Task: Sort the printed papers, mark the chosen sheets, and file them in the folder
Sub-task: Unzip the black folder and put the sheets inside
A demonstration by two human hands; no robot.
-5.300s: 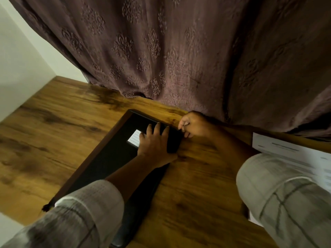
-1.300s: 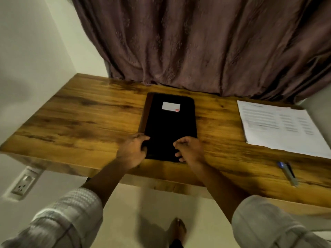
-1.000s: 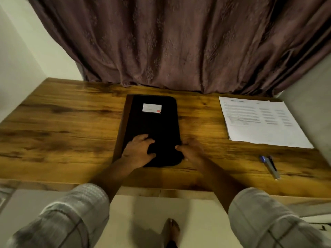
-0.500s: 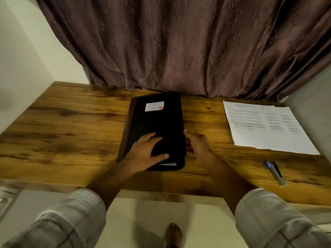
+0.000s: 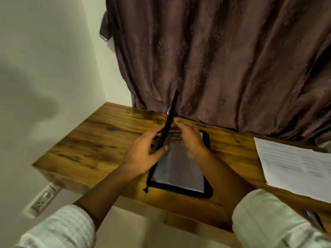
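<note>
Folder [image 5: 207, 191] lies open on the bench [image 5: 107, 140], nr the middle, w/ a black zip rim round it & a clear plastic sleeve [image 5: 179, 169] showing inside. Its cover [image 5: 170, 119] stands almost upright, seen edge-on, top leaning a bit toward the curtain [image 5: 223, 59].

Left hand [image 5: 143, 154] grips the cover: thumb on the inner face, fingers wrapped behind on the outer side. Right hand [image 5: 189, 138] is over the upper part of the plastic sleeve, fingers reaching to the cover's inner face w/ tips right at it. Too blurred to tell if it pinches anything or only touches (smear is worst round the fingertips). Both forearms are bare below light checked shirt cuffs.

Printed papers [image 5: 295, 165] sit in a flat stack at the bench's right end, well apart from the folder, text side up, no hand on them. Pen [image 5: 313, 221] lies nr the front edge at far right, partly hidden behind the right cuff.

Curtain hangs down to the bench's back edge. White wall [image 5: 44, 68] at left; a socket [image 5: 42, 200] sits on it below the bench's left corner.
</note>
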